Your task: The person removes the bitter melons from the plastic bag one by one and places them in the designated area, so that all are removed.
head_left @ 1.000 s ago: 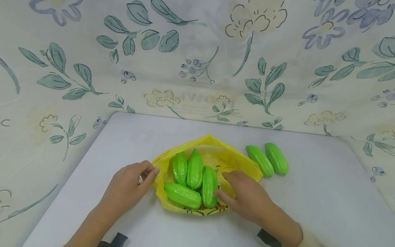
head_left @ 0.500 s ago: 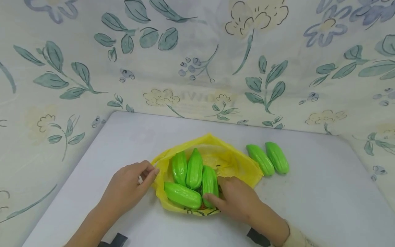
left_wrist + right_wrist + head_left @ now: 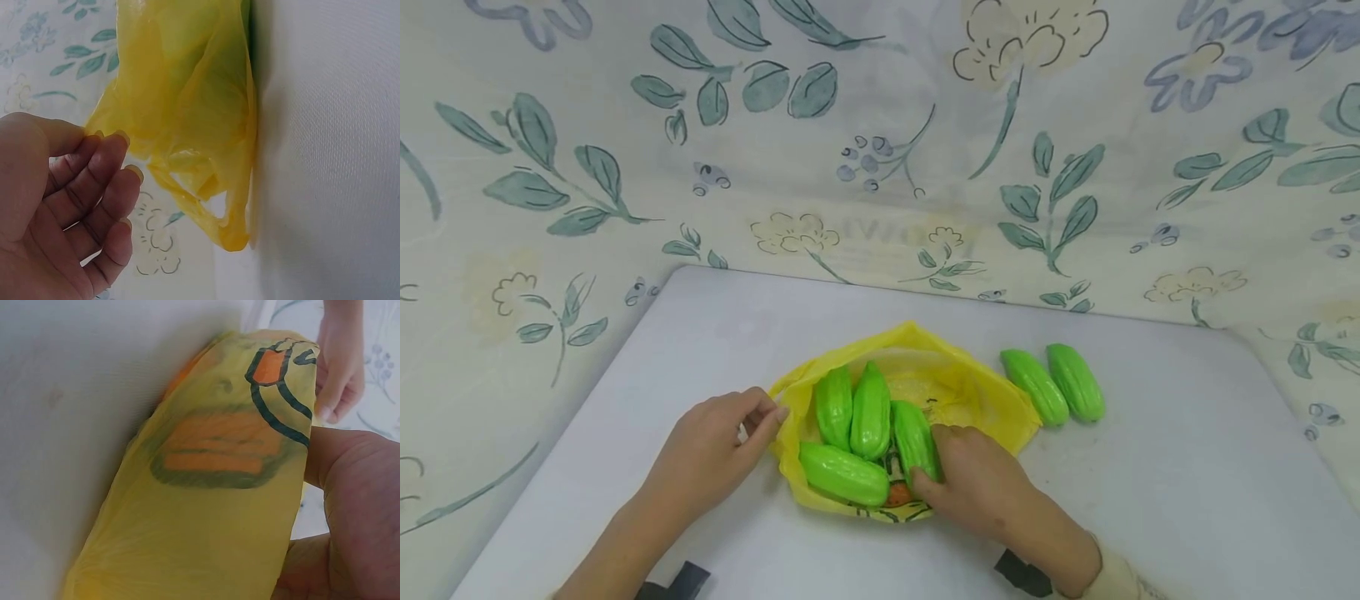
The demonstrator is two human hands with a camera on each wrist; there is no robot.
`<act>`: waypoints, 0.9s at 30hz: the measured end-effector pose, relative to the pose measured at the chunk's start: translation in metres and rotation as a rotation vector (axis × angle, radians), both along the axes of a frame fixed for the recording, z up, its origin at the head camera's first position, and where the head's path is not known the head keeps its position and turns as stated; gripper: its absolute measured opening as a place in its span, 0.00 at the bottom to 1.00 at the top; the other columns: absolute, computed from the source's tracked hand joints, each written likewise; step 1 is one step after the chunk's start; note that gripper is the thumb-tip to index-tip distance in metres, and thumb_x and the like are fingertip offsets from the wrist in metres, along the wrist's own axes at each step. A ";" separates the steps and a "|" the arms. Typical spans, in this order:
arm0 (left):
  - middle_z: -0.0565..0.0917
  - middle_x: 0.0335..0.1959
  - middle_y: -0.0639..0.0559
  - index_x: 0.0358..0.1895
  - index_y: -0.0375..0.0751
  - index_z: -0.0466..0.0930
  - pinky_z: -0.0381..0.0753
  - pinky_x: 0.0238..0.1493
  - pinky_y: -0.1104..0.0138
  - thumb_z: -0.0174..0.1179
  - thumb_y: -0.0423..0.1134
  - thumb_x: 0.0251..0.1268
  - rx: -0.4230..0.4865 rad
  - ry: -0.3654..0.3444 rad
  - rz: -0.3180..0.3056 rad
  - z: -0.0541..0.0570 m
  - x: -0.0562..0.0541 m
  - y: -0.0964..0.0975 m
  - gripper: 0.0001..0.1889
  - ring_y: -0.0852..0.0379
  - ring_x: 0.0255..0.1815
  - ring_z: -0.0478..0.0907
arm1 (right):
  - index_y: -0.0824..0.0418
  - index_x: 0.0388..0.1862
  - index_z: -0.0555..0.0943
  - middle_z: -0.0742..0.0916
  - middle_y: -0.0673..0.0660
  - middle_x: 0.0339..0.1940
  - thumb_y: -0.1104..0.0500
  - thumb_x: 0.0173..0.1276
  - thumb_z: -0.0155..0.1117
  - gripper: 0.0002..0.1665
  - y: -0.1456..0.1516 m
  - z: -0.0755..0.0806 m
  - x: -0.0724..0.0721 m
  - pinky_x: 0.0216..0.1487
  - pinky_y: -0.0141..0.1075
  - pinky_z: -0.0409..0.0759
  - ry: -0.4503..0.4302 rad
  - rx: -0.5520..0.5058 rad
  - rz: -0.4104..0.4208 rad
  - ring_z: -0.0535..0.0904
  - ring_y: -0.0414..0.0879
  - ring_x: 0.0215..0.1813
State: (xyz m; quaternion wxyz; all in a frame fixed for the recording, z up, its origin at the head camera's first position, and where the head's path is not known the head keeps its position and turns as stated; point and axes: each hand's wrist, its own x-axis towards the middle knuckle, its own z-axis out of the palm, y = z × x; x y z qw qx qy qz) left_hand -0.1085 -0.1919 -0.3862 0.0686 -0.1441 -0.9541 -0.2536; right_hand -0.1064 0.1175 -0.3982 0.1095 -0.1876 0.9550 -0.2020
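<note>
Left hand [image 3: 718, 433], pinched closed at the fingertips, and right hand [image 3: 981, 479], half curled, are what I watch above the white bench [image 3: 1157, 483]. Between its side edges lies an open yellow bag [image 3: 1017, 408], left rim in the left hand's pinch. It holds four green gourds [image 3: 871, 412], one gripped by the right hand; two loose gourds [image 3: 1075, 383] lie toward the far right corner.

Sheet-screened tabletop setting. A plain white table [image 3: 1150, 483] with rounded far corners occupied the foreground; a pale sheet [image 3: 925, 150], printed with blue-green leaves [image 3: 526, 190], cream blossoms [image 3: 797, 233] and blue flowers [image 3: 1198, 77], rose behind it and along both sides. Faint lettering [image 3: 887, 233] showed above the table's far edge. Because the sheet filled the background, the room's kind, home or lab, could not be determined.
</note>
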 end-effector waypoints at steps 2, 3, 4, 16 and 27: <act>0.77 0.24 0.66 0.35 0.50 0.81 0.76 0.31 0.66 0.65 0.42 0.76 -0.002 -0.002 0.004 0.001 0.000 0.000 0.07 0.63 0.27 0.70 | 0.64 0.41 0.80 0.78 0.49 0.26 0.48 0.69 0.68 0.19 0.001 0.000 -0.001 0.31 0.38 0.74 -0.017 0.002 -0.006 0.73 0.43 0.29; 0.77 0.24 0.66 0.35 0.49 0.81 0.76 0.31 0.66 0.65 0.42 0.76 -0.003 -0.004 0.006 0.001 0.000 0.001 0.07 0.63 0.27 0.71 | 0.64 0.42 0.80 0.79 0.49 0.27 0.48 0.70 0.68 0.19 0.001 0.000 -0.002 0.31 0.38 0.75 -0.029 -0.001 -0.010 0.73 0.43 0.29; 0.77 0.24 0.65 0.35 0.49 0.81 0.76 0.31 0.66 0.65 0.42 0.76 -0.004 -0.007 0.008 0.002 0.000 0.001 0.07 0.63 0.27 0.70 | 0.63 0.42 0.80 0.79 0.49 0.27 0.48 0.70 0.68 0.18 0.002 -0.001 -0.003 0.31 0.38 0.75 -0.040 -0.008 -0.013 0.73 0.43 0.29; 0.76 0.23 0.65 0.35 0.49 0.81 0.75 0.30 0.66 0.65 0.41 0.75 -0.006 0.002 0.006 0.002 0.000 0.000 0.07 0.62 0.27 0.70 | 0.62 0.44 0.80 0.80 0.50 0.28 0.53 0.69 0.66 0.14 0.011 0.001 -0.011 0.33 0.40 0.76 -0.132 -0.085 -0.041 0.75 0.44 0.31; 0.76 0.23 0.65 0.35 0.49 0.80 0.74 0.30 0.66 0.65 0.41 0.75 -0.007 -0.019 0.011 0.002 0.000 0.000 0.08 0.62 0.27 0.70 | 0.61 0.43 0.79 0.80 0.50 0.29 0.54 0.68 0.65 0.12 0.016 0.002 -0.014 0.34 0.40 0.76 -0.166 -0.122 -0.031 0.75 0.45 0.32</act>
